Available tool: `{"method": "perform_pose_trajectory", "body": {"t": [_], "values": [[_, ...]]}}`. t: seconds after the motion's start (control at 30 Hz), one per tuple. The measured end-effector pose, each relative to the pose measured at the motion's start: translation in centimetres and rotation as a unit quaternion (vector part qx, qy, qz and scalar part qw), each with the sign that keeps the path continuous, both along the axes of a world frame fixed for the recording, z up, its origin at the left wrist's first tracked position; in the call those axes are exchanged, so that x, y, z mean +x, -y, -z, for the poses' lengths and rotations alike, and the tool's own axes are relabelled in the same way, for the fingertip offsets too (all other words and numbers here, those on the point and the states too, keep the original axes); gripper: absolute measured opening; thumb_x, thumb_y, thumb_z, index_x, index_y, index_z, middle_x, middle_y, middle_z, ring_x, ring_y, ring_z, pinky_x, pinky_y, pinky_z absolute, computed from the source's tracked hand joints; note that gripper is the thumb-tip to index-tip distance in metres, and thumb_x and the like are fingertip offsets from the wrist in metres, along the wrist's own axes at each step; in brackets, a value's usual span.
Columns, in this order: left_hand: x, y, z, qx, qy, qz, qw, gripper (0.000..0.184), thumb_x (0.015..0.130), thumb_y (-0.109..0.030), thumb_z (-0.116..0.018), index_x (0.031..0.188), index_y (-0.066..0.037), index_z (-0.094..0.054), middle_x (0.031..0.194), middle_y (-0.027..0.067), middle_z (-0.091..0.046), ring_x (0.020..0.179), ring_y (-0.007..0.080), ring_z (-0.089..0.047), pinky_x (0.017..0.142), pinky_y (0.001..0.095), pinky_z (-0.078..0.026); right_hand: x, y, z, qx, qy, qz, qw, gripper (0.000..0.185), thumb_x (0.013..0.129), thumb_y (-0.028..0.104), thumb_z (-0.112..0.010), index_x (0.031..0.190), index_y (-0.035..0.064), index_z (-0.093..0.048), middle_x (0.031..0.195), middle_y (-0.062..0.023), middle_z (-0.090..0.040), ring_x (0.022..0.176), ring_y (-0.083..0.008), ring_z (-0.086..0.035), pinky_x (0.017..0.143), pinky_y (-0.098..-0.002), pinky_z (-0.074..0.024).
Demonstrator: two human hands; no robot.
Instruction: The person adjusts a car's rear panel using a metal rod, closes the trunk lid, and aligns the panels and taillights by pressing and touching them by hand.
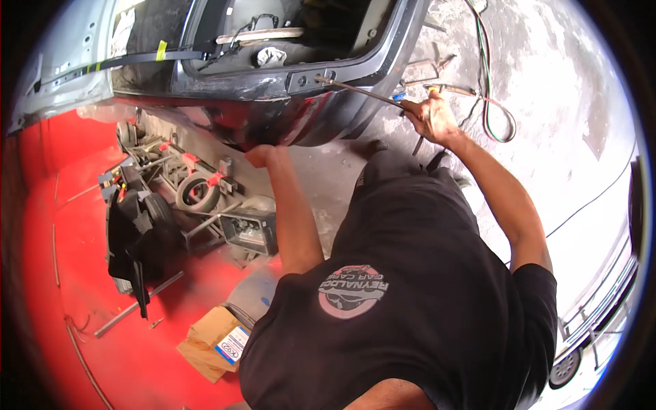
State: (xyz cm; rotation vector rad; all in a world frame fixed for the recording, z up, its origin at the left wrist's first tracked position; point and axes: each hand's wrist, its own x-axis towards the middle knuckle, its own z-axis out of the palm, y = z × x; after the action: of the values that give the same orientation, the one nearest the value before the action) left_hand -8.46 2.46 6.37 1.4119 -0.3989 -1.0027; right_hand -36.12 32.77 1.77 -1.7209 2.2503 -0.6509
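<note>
My right hand [432, 119] is closed around the near end of a long, thin metal tool [365, 91], whose exact kind I cannot make out. The tool's far end meets a small fitting on the dark edge of the car body [263, 87], below the rear opening. Against the lower edge of the red and black panel [263, 123], my left hand [263, 156] is raised. Its fingers are mostly hidden, so I cannot tell whether they grip the edge or press on it.
Car parts and a tyre [198, 194] are piled on the left, near a rectangular lamp housing [249, 231]. A cardboard box [213, 342] sits on the red floor. Hoses [486, 89] trail at the upper right. A white car's wheel [566, 367] shows at lower right.
</note>
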Motion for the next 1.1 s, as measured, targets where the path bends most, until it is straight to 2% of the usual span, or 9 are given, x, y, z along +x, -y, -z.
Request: {"method": "perform_pose_trajectory", "body": {"t": [0.1,0.33,0.5,0.57,0.63,0.7,0.8,0.87,1.1], "values": [[1.1,0.2,0.5,0.005,-0.006,0.054,0.999,0.058,0.1,-0.043,-0.028,0.124,0.004,-0.052,0.124,0.0241,-0.056,0.107,0.0377,-0.061,0.086,0.0497,-0.056,-0.2,0.2,1.3,-0.011,-0.024,0.003,1.0,0.015,0.091,0.023,-0.053,0.1,0.0153,-0.063,0.06,-0.0086,-0.061,0.062,-0.0254,-0.063,0.083,-0.0402,-0.0411],[4.1,1.1,0.6,0.045,0.029,0.246,0.968,0.058,0.1,-0.045,-0.029,0.124,0.002,-0.052,0.121,0.024,-0.057,0.105,0.0373,-0.062,0.082,0.0487,-0.057,-0.5,-2.0,1.8,-0.087,-0.039,0.01,0.995,0.02,0.085,0.018,-0.061,0.102,0.0098,-0.068,0.057,-0.0077,-0.057,0.057,-0.0262,-0.056,0.076,-0.0365,-0.0403],[7.5,-2.6,2.4,0.12,0.186,0.207,0.953,0.046,0.098,-0.039,-0.038,0.122,0.0,-0.05,0.099,0.0172,-0.062,0.074,0.0324,-0.065,0.061,0.0449,-0.057,-0.6,-13.1,4.7,-0.081,0.158,0.188,0.966,0.02,0.084,0.02,-0.059,0.101,0.0112,-0.066,0.068,-0.014,-0.064,0.068,-0.0337,-0.062,0.086,-0.041,-0.0437],[9.0,-5.1,6.9,0.11,0.356,0.359,0.856,0.041,0.097,-0.032,-0.047,0.121,0.0,-0.052,0.093,0.0135,-0.062,0.065,0.0268,-0.062,0.055,0.0403,-0.054,0.5,-18.6,10.1,0.009,0.169,0.274,0.947,0.029,0.085,0.022,-0.061,0.111,0.0101,-0.066,0.076,-0.0173,-0.066,0.076,-0.0366,-0.064,0.084,-0.0437,-0.0458],[4.3,-11.0,5.7,0.031,0.514,0.607,0.605,0.04,0.094,-0.026,-0.053,0.122,0.003,-0.052,0.093,0.0167,-0.063,0.07,0.0297,-0.063,0.065,0.0411,-0.055,2.2,-23.8,12.3,0.046,0.269,0.373,0.887,0.032,0.085,0.023,-0.062,0.113,0.008,-0.067,0.081,-0.0202,-0.066,0.086,-0.0373,-0.064,0.084,-0.046,-0.0471],[-1.5,-13.8,5.0,-0.275,0.624,0.602,0.415,0.034,0.091,-0.015,-0.056,0.121,0.0,-0.057,0.111,0.0167,-0.064,0.096,0.0333,-0.064,0.083,0.0434,-0.052,4.6,-28.5,15.0,0.075,0.337,0.456,0.82,0.033,0.086,0.025,-0.06,0.112,0.0065,-0.067,0.093,-0.0234,-0.067,0.094,-0.0366,-0.064,0.087,-0.0465,-0.047],[-9.2,-14.7,2.3,-0.259,0.726,0.565,0.293,0.051,0.09,-0.021,-0.057,0.133,0.003,-0.045,0.139,0.0229,-0.043,0.101,0.0412,-0.061,0.088,0.0474,-0.049,9.7,-35.4,25.3,0.061,0.326,0.508,0.795,0.036,0.086,0.026,-0.06,0.113,0.0032,-0.067,0.105,-0.027,-0.065,0.099,-0.0382,-0.063,0.088,-0.0456,-0.0472],[-13.6,-15.0,-0.8,-0.118,0.789,0.561,0.222,0.061,0.091,-0.026,-0.055,0.14,0.005,-0.035,0.15,0.0202,-0.032,0.11,0.0405,-0.059,0.093,0.0457,-0.048,12.1,-38.2,26.4,0.076,0.343,0.513,0.783,0.037,0.086,0.026,-0.06,0.113,0.0012,-0.066,0.107,-0.0276,-0.064,0.1,-0.0387,-0.062,0.089,-0.0449,-0.0472],[-13.8,-11.9,2.0,-0.068,0.864,0.498,-0.009,0.078,0.088,-0.033,-0.062,0.144,0.009,-0.026,0.151,0.0294,-0.024,0.103,0.0343,-0.064,0.086,0.0414,-0.053,15.1,-40.6,24.4,0.07,0.383,0.518,0.761,0.036,0.083,0.022,-0.06,0.105,-0.005,-0.068,0.099,-0.0258,-0.067,0.092,-0.0375,-0.065,0.083,-0.0419,-0.0493]]}}
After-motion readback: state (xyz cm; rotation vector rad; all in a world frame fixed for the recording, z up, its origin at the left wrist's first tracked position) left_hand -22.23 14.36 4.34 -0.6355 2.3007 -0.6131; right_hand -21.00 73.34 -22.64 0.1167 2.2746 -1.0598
